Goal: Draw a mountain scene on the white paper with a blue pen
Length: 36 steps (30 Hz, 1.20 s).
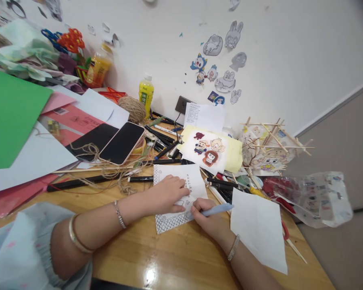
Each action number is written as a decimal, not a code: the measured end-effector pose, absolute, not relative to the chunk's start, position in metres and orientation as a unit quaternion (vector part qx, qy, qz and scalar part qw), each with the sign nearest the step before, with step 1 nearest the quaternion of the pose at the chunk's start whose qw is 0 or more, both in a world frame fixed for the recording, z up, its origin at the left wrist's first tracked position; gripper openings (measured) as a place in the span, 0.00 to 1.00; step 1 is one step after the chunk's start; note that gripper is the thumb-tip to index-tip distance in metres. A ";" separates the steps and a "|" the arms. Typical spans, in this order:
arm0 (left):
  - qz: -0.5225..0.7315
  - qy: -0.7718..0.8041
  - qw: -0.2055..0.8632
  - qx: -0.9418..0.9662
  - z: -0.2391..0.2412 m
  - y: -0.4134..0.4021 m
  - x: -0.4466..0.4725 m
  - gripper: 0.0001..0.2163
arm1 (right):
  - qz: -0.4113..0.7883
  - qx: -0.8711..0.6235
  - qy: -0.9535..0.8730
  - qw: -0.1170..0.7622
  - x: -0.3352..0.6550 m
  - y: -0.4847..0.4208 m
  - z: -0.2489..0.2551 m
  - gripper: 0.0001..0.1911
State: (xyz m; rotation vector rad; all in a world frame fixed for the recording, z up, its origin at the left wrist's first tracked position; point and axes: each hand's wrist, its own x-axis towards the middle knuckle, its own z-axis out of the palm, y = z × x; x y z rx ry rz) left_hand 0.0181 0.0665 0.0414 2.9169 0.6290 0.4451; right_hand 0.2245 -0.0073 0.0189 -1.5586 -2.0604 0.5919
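Observation:
A small white sheet (166, 171) lies on the wooden table, with handwritten characters, line drawings and a crosshatched border along its left and lower edges. My left hand (166, 195) rests flat on it, fingers stretched out and holding nothing. Pinched in my right hand (207, 217) is a light blue pen (219, 209), its tip end close to the sheet's lower right part. The tip itself is hard to make out. Just right of my right hand lies a blank white sheet (257, 229).
Behind the sheet are heaped black markers (161, 139), coloured character drawings (210, 151) and a phone (122, 143). A stick structure (266, 147) and a clear plastic bag (323, 197) are at the right. Green card (15, 117), twine (132, 108) and drink bottles (146, 93) fill the left and back.

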 end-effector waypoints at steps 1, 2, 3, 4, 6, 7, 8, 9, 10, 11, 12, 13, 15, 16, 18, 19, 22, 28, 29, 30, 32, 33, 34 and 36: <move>0.149 0.207 0.062 0.965 0.041 0.067 0.018 0.15 | 0.216 -0.570 -0.756 0.241 0.225 -0.007 0.019 0.17; 0.151 0.207 0.062 0.965 0.041 0.067 0.018 0.15 | 0.214 -0.570 -0.757 0.239 0.225 -0.007 0.019 0.17; 0.153 0.207 0.062 0.964 0.041 0.067 0.018 0.15 | 0.213 -0.571 -0.757 0.237 0.225 -0.007 0.018 0.17; 0.155 0.207 0.062 0.964 0.040 0.067 0.018 0.15 | 0.212 -0.572 -0.756 0.236 0.226 -0.007 0.018 0.17; 0.156 0.207 0.061 0.964 0.039 0.067 0.018 0.15 | 0.213 -0.573 -0.756 0.234 0.226 -0.008 0.018 0.17; 0.156 0.208 0.061 0.964 0.039 0.067 0.018 0.15 | 0.214 -0.572 -0.757 0.234 0.226 -0.008 0.017 0.16; 0.156 0.208 0.061 0.964 0.039 0.067 0.018 0.15 | 0.216 -0.571 -0.757 0.233 0.227 -0.008 0.017 0.16; 0.155 0.208 0.060 0.964 0.039 0.067 0.018 0.16 | 0.217 -0.570 -0.757 0.233 0.227 -0.008 0.016 0.16; 0.154 0.208 0.060 0.964 0.039 0.067 0.018 0.16 | 0.219 -0.570 -0.757 0.233 0.227 -0.008 0.016 0.16; 0.153 0.209 0.059 0.964 0.039 0.067 0.018 0.16 | 0.220 -0.569 -0.758 0.232 0.228 -0.008 0.015 0.16; 0.152 0.210 0.058 0.964 0.040 0.067 0.018 0.16 | 0.221 -0.567 -0.759 0.230 0.228 -0.008 0.015 0.16; 0.151 0.210 0.057 0.964 0.040 0.067 0.018 0.16 | 0.223 -0.565 -0.761 0.227 0.229 -0.008 0.015 0.16; 0.151 0.211 0.056 0.964 0.040 0.067 0.019 0.16 | 0.228 -0.561 -0.764 0.222 0.229 -0.008 0.014 0.16; 0.152 0.211 0.055 0.964 0.040 0.067 0.018 0.16 | 0.230 -0.560 -0.764 0.221 0.229 -0.008 0.014 0.16; 0.153 0.210 0.055 0.964 0.039 0.067 0.018 0.16 | 0.231 -0.562 -0.762 0.221 0.229 -0.008 0.015 0.17; 0.154 0.210 0.056 0.964 0.039 0.067 0.018 0.16 | 0.233 -0.563 -0.762 0.221 0.229 -0.008 0.015 0.17; 0.154 0.209 0.057 0.964 0.039 0.067 0.017 0.16 | 0.236 -0.565 -0.758 0.224 0.228 -0.008 0.015 0.16; 0.149 0.211 0.056 0.964 0.039 0.067 0.018 0.16 | 0.241 -0.563 -0.752 0.244 0.227 -0.007 0.015 0.17; 0.149 0.211 0.055 0.964 0.039 0.067 0.018 0.16 | 0.248 -0.562 -0.750 0.247 0.227 -0.006 0.015 0.17; 0.148 0.211 0.055 0.965 0.040 0.067 0.018 0.15 | 0.255 -0.564 -0.744 0.252 0.228 -0.006 0.015 0.17; 0.148 0.210 0.054 0.965 0.040 0.067 0.018 0.16 | 0.258 -0.574 -0.732 0.262 0.229 -0.006 0.014 0.17; 0.147 0.209 0.054 0.965 0.040 0.067 0.018 0.16 | 0.253 -0.580 -0.728 0.265 0.229 -0.006 0.014 0.17; 0.146 0.209 0.053 0.966 0.041 0.067 0.018 0.15 | 0.246 -0.585 -0.725 0.267 0.230 -0.006 0.015 0.17; 0.145 0.209 0.051 0.966 0.041 0.066 0.018 0.16 | 0.232 -0.592 -0.724 0.267 0.231 -0.006 0.015 0.17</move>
